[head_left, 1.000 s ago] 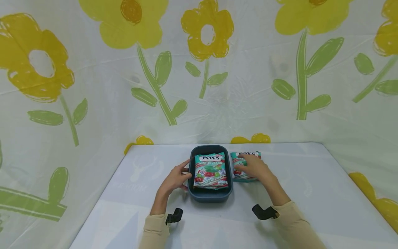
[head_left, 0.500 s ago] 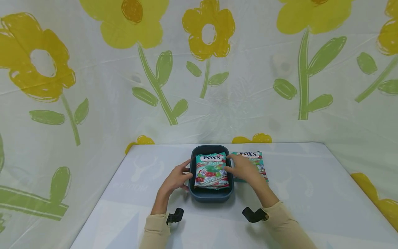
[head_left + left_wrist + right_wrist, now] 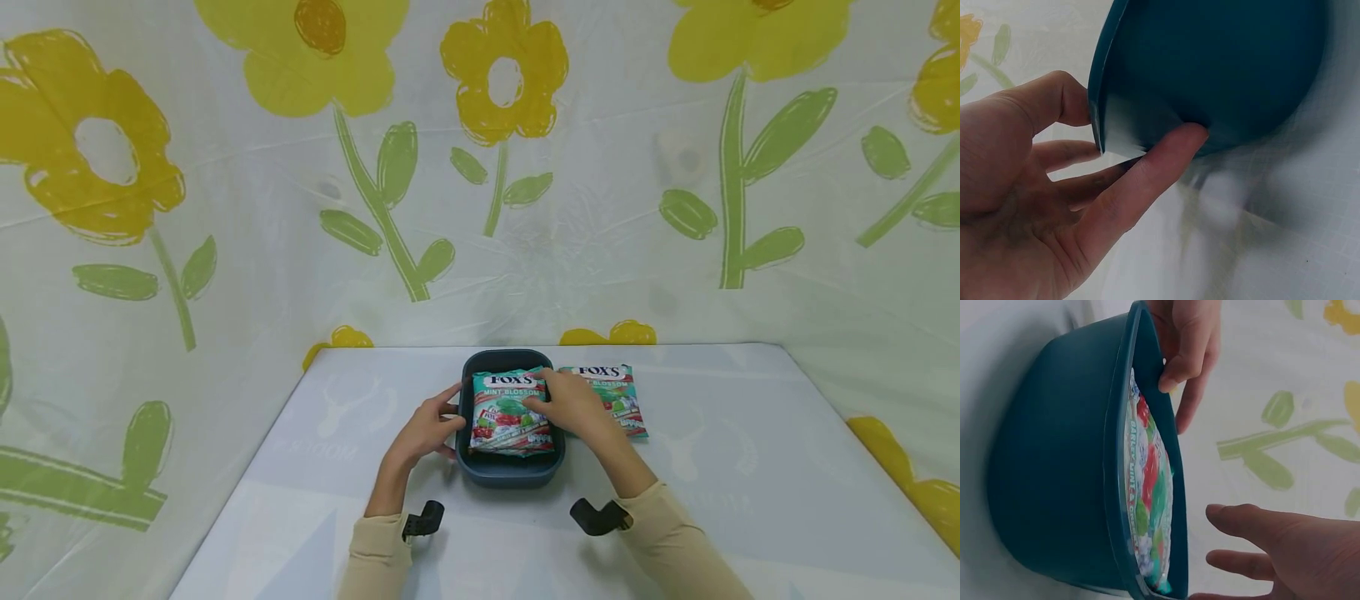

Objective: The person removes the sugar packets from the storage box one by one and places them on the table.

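Observation:
In the head view a dark blue-green plastic bin [image 3: 510, 481] stands on the white table. Inside it lies a Fox's Mint Blossom candy bag [image 3: 507, 427], label up. My left hand [image 3: 423, 432] grips the bin's left side, thumb at the rim and fingers along the outer wall. One of its fingers [image 3: 1147, 169] presses the outside in the left wrist view. My right hand [image 3: 573, 404] is over the bin's right rim, holding nothing. Its fingers [image 3: 1241, 519] are spread and stand apart from the bag in the right wrist view.
A second Fox's bag [image 3: 626, 407] lies on the table [image 3: 720, 517] right of the bin, partly hidden by my right hand. A white cloth with yellow flowers [image 3: 600, 208] hangs behind and along the sides. Black wrist mounts [image 3: 597, 517] stick out from the sleeves.
My right hand has moved left, from over the bag on the table to over the bin's right edge, uncovering more of that bag. My left hand stays at the bin.

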A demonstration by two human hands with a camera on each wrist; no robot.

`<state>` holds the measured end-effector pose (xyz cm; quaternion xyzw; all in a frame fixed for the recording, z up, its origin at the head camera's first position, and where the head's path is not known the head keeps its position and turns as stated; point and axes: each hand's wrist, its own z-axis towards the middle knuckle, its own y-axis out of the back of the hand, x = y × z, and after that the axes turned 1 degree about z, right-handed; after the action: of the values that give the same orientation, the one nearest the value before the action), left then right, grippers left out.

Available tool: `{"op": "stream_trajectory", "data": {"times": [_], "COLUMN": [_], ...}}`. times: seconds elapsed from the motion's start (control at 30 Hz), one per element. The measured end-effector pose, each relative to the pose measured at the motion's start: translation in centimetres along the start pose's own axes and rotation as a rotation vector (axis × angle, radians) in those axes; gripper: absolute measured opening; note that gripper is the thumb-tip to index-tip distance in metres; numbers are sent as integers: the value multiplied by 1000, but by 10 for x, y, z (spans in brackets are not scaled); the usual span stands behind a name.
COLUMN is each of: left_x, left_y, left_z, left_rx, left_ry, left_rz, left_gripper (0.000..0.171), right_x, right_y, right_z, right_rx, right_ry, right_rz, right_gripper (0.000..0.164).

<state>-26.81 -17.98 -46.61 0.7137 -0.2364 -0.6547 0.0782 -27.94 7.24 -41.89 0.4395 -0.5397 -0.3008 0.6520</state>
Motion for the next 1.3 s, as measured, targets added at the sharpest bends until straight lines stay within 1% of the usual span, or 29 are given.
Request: {"op": "stream_trajectory", "data": {"times": [0.13, 0.4, 0.57, 0.77, 0.97, 1.17, 1.3], "left_x": [1, 4, 4, 3, 2, 2, 1], "left_y": [-1, -2, -3, -3, -2, 0, -1], "left_z": [1, 3, 3, 4, 3, 3, 2], "left_rx": [5, 15, 17, 14, 12, 13, -4], "left_ry": [-2, -3, -9, -8, -21, -21, -21], "left_rz": [8, -1, 11, 14, 4, -2, 4], "left_gripper": [68, 69, 68, 68, 70, 71, 70], "right_x": [6, 17, 20, 25, 32, 35, 37], "right_y": [-2, -8, -13, -20, -26, -35, -39], "right_z": [1, 1, 3, 5, 5, 6, 4], "right_rx": [-7, 5, -7, -9, -17, -20, -26], "right_ry": [16, 18, 16, -13, -57, -68, -75], "right_rz": [18, 44, 46, 35, 70, 64, 54], "right_gripper": [55, 51, 54, 57, 59, 63, 65]}}
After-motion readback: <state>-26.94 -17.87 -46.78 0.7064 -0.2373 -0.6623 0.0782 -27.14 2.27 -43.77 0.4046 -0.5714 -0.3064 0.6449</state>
